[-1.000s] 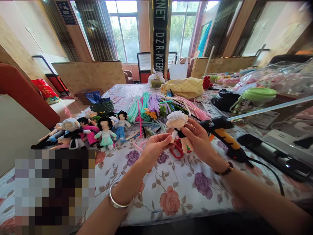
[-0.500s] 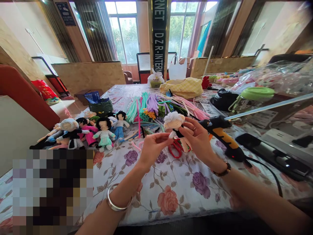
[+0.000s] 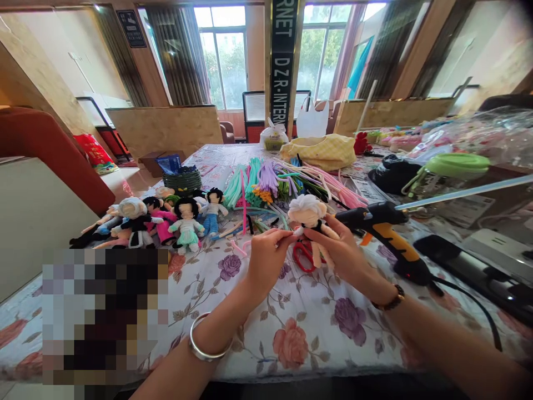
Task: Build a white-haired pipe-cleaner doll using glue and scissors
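A small fuzzy doll [image 3: 308, 211] with white hair, a black top and bare beige legs is held upright above the table. My right hand [image 3: 341, 247] is closed round its body from the right, fingers behind it and thumb in front. On the other side my left hand [image 3: 270, 253] pinches the doll's white-sleeved arm between thumb and fingertips. Red-handled scissors [image 3: 303, 256] lie on the flowered cloth just beneath, partly hidden by the doll and my right hand. Close to my right hand's far side stands a black and orange glue gun [image 3: 387, 233] with a long glue stick in it.
Several finished dolls [image 3: 187, 222] lie at the left, by a dark green basket [image 3: 182, 179]. Bundles of coloured pipe cleaners [image 3: 266, 180] fill the middle back. A yellow checked bag [image 3: 320, 151], a green-lidded jar [image 3: 458, 164] and a black phone [image 3: 466, 272] are farther back and right.
The camera view has shifted, so the scene sits slightly farther right. The doll has tilted a little, and its legs now show more below my right hand. Both hands keep their hold.
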Available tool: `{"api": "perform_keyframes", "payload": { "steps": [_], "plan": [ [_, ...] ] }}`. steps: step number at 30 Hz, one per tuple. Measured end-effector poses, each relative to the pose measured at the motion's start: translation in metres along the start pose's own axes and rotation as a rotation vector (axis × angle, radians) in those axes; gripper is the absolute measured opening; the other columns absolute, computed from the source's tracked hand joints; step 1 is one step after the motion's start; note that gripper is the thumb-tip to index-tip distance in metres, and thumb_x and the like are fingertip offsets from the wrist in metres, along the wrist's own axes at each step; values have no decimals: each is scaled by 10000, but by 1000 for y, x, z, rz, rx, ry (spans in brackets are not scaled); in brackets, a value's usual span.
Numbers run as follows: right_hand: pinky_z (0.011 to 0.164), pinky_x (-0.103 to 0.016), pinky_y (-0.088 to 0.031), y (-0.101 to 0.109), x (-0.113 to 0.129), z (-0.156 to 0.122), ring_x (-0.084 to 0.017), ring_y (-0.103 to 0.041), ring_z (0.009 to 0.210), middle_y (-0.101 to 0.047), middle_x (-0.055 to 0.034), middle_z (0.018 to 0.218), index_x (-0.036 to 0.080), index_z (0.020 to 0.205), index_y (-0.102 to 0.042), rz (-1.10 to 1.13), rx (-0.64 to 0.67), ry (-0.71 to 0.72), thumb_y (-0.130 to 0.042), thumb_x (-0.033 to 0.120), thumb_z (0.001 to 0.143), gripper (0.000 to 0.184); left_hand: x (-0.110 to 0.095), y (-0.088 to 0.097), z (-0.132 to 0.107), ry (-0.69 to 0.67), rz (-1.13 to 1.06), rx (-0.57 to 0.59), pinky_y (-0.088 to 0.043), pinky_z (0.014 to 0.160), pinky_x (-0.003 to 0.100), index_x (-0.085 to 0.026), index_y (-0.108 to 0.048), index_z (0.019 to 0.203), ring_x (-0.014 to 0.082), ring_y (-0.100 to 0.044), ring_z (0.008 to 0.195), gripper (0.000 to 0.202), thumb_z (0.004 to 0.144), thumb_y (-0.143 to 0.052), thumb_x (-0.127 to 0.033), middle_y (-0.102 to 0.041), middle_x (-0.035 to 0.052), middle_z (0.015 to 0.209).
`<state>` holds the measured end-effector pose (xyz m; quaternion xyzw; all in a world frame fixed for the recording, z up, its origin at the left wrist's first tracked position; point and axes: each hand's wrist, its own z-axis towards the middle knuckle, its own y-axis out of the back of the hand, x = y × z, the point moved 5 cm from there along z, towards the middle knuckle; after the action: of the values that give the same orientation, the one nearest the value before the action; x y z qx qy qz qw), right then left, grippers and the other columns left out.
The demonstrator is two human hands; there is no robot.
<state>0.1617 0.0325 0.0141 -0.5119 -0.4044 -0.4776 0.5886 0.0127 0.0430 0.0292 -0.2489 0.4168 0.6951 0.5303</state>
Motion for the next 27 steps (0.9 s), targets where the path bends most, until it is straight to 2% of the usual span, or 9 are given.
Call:
{"api": "perform_keyframes", "payload": {
  "steps": [3, 7, 12, 16, 20, 23, 27],
  "plan": [
    [312, -212, -245, -1, -1, -1, -58, -438, 354, -608, 58, 650, 255, 973, -579, 18, -12, -10, -741, 335, 707, 322, 0, -1, -1, -39, 42, 7, -442, 669, 278, -235, -743, 747, 174, -613, 669, 93, 769, -653, -226, -702, 38, 720],
    [325, -208, -296, -3, -2, -1, -57, -461, 386, -631, 44, 719, 259, 999, -591, 57, -15, 4, -742, 326, 703, 339, -1, -2, -1, -53, 52, 9, -432, 664, 274, -228, -728, 738, 170, -600, 671, 105, 777, -632, -209, -697, 39, 729],
    [390, -211, -388, -1, -3, 1, -94, -526, 492, -633, 35, 728, 288, 1048, -597, 65, -18, 30, -747, 333, 701, 381, -1, -1, 2, 24, 26, 17, -415, 614, 257, -209, -715, 697, 141, -558, 589, 104, 758, -631, -198, -682, 19, 662],
    [396, -216, -403, 0, -4, 2, -122, -553, 533, -607, 36, 667, 303, 1088, -593, 37, -6, 42, -739, 355, 710, 408, 0, -3, 2, 91, 10, 49, -415, 599, 250, -189, -709, 682, 136, -555, 566, 122, 759, -617, -207, -654, 9, 592],
    [450, -222, -439, 0, -4, 3, -122, -576, 586, -637, 25, 751, 292, 1067, -605, 18, -25, 66, -745, 366, 699, 401, -1, -3, 2, 85, 22, 45, -407, 587, 247, -187, -701, 669, 133, -545, 554, 147, 768, -594, -202, -642, 6, 576],
    [414, -228, -401, 0, -4, 2, -118, -549, 522, -633, 31, 702, 292, 1064, -604, 4, -25, 72, -744, 372, 701, 397, -1, -2, 1, 99, 7, 44, -410, 595, 245, -183, -692, 672, 136, -555, 572, 154, 776, -579, -198, -645, 8, 595],
    [330, -231, -294, -1, -4, 2, -86, -430, 373, -607, 44, 622, 291, 1060, -596, -15, -7, 72, -726, 387, 717, 379, 0, -3, 1, 108, -7, 47, -410, 601, 241, -178, -663, 684, 134, -548, 585, 164, 800, -549, -197, -621, 2, 596]
  ]
}}
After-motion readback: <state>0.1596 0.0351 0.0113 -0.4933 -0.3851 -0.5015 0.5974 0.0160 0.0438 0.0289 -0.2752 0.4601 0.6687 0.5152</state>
